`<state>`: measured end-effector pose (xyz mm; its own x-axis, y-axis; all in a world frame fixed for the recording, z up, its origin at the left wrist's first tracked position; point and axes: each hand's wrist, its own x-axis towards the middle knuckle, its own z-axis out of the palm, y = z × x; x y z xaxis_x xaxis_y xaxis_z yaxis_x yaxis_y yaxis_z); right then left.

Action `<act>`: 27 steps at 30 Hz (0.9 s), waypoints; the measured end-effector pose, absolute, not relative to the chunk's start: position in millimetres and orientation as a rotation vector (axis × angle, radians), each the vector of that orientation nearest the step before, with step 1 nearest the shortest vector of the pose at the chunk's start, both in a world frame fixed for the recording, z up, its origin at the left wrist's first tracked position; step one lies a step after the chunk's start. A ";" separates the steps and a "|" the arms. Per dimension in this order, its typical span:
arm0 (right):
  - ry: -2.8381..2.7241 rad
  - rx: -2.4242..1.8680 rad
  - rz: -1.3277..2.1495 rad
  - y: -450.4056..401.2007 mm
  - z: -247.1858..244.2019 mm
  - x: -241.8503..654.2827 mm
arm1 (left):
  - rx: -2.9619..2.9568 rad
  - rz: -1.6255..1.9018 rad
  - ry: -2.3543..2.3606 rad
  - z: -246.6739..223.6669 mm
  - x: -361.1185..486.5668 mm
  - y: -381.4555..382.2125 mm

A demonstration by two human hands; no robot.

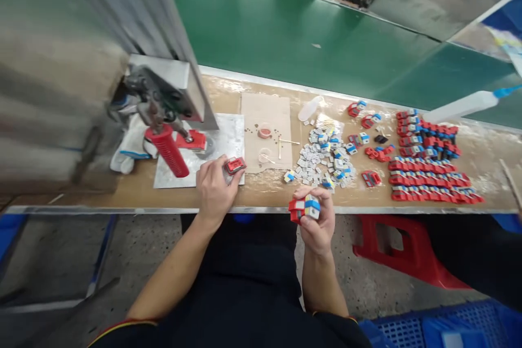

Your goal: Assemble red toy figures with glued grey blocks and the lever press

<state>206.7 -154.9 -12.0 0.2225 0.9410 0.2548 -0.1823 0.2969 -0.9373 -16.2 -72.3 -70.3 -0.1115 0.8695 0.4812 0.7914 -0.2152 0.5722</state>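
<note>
My left hand (pixel 214 187) is closed around a small red plastic part (pixel 235 165) with a hollow middle, at the right edge of a metal plate (pixel 179 170). Over the table's front edge, my right hand (pixel 321 230) grips a small red, white and blue toy vehicle (pixel 304 207) between thumb and fingers. A toggle clamp with a red ribbed handle (pixel 169 152) stands left of my left hand. Under it, another red part (pixel 193 140) lies on the plate. A pile of small white pieces (pixel 312 163), mixed with blue-banded blocks (pixel 338 166), lies beyond my right hand.
Cardboard (pixel 265 106) bears a small dish of red stuff (pixel 265 130) and cotton swabs (pixel 289 142). Rows of red and blue toy vehicles (pixel 432 179) stand at right, near a white bottle (pixel 465 106). A metal post (pixel 179 27) rises at left. A red stool (pixel 402 255) is below.
</note>
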 end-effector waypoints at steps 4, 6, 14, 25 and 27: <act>-1.231 -0.921 1.003 -166.9 -14.7 175.6 | 1.878 1.458 1.819 -61.0 -13.0 -106.3; -1.324 -0.919 0.961 -170.6 -17.3 162.5 | 1.741 1.527 1.523 -49.2 -9.7 -134.3; -1.959 -1.020 0.215 -158.0 -26.1 143.2 | 0.922 0.970 1.054 -6.7 -3.1 -169.2; -1.944 -0.738 -0.043 -135.9 26.8 168.3 | 0.992 0.927 0.915 28.9 26.5 -173.8; -1.900 -0.803 -0.033 -150.2 31.3 173.7 | 1.003 0.913 0.853 33.8 31.9 -181.9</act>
